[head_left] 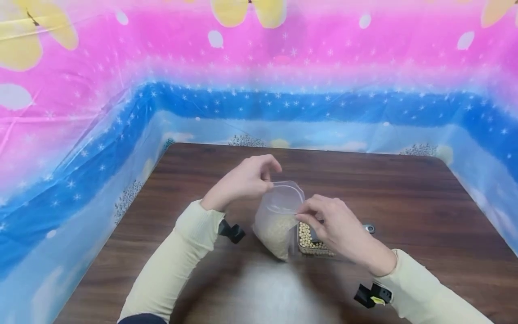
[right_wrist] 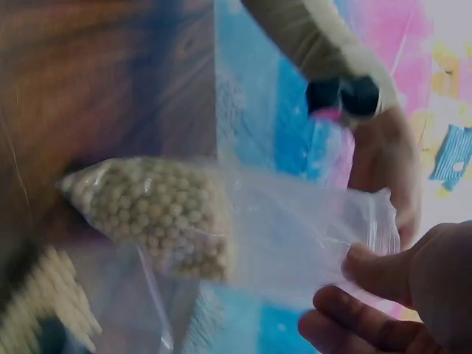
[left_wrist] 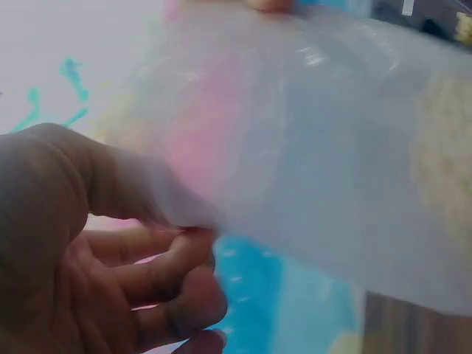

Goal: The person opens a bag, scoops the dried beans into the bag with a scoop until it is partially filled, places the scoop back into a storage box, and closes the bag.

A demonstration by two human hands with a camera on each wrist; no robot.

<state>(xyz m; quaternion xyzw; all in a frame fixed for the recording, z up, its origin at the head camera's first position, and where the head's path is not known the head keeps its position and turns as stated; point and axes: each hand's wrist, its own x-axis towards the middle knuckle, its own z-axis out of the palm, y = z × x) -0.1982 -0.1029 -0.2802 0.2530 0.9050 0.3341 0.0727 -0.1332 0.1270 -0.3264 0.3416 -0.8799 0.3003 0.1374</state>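
A clear zip bag (head_left: 272, 220) with pale round beans (right_wrist: 158, 214) in its lower part hangs between my two hands, its mouth spread wide. My left hand (head_left: 251, 177) pinches the rim on one side between thumb and fingers. On the opposite side, the thumb and fingertips of my right hand (head_left: 336, 222) pinch the rim. Behind the bag and partly under my right hand stands a clear rectangular box (head_left: 313, 251) of the same kind of beans. A dark object (right_wrist: 51, 335) sits among the beans in the box.
The brown wooden table (head_left: 194, 171) spreads around the bag and box. A small grey rounded end (head_left: 369, 228) shows beyond my right hand. Printed pink and blue cloth (head_left: 323, 90) closes off the back and sides. Black wrist cameras (head_left: 231, 231) sit at both sleeves.
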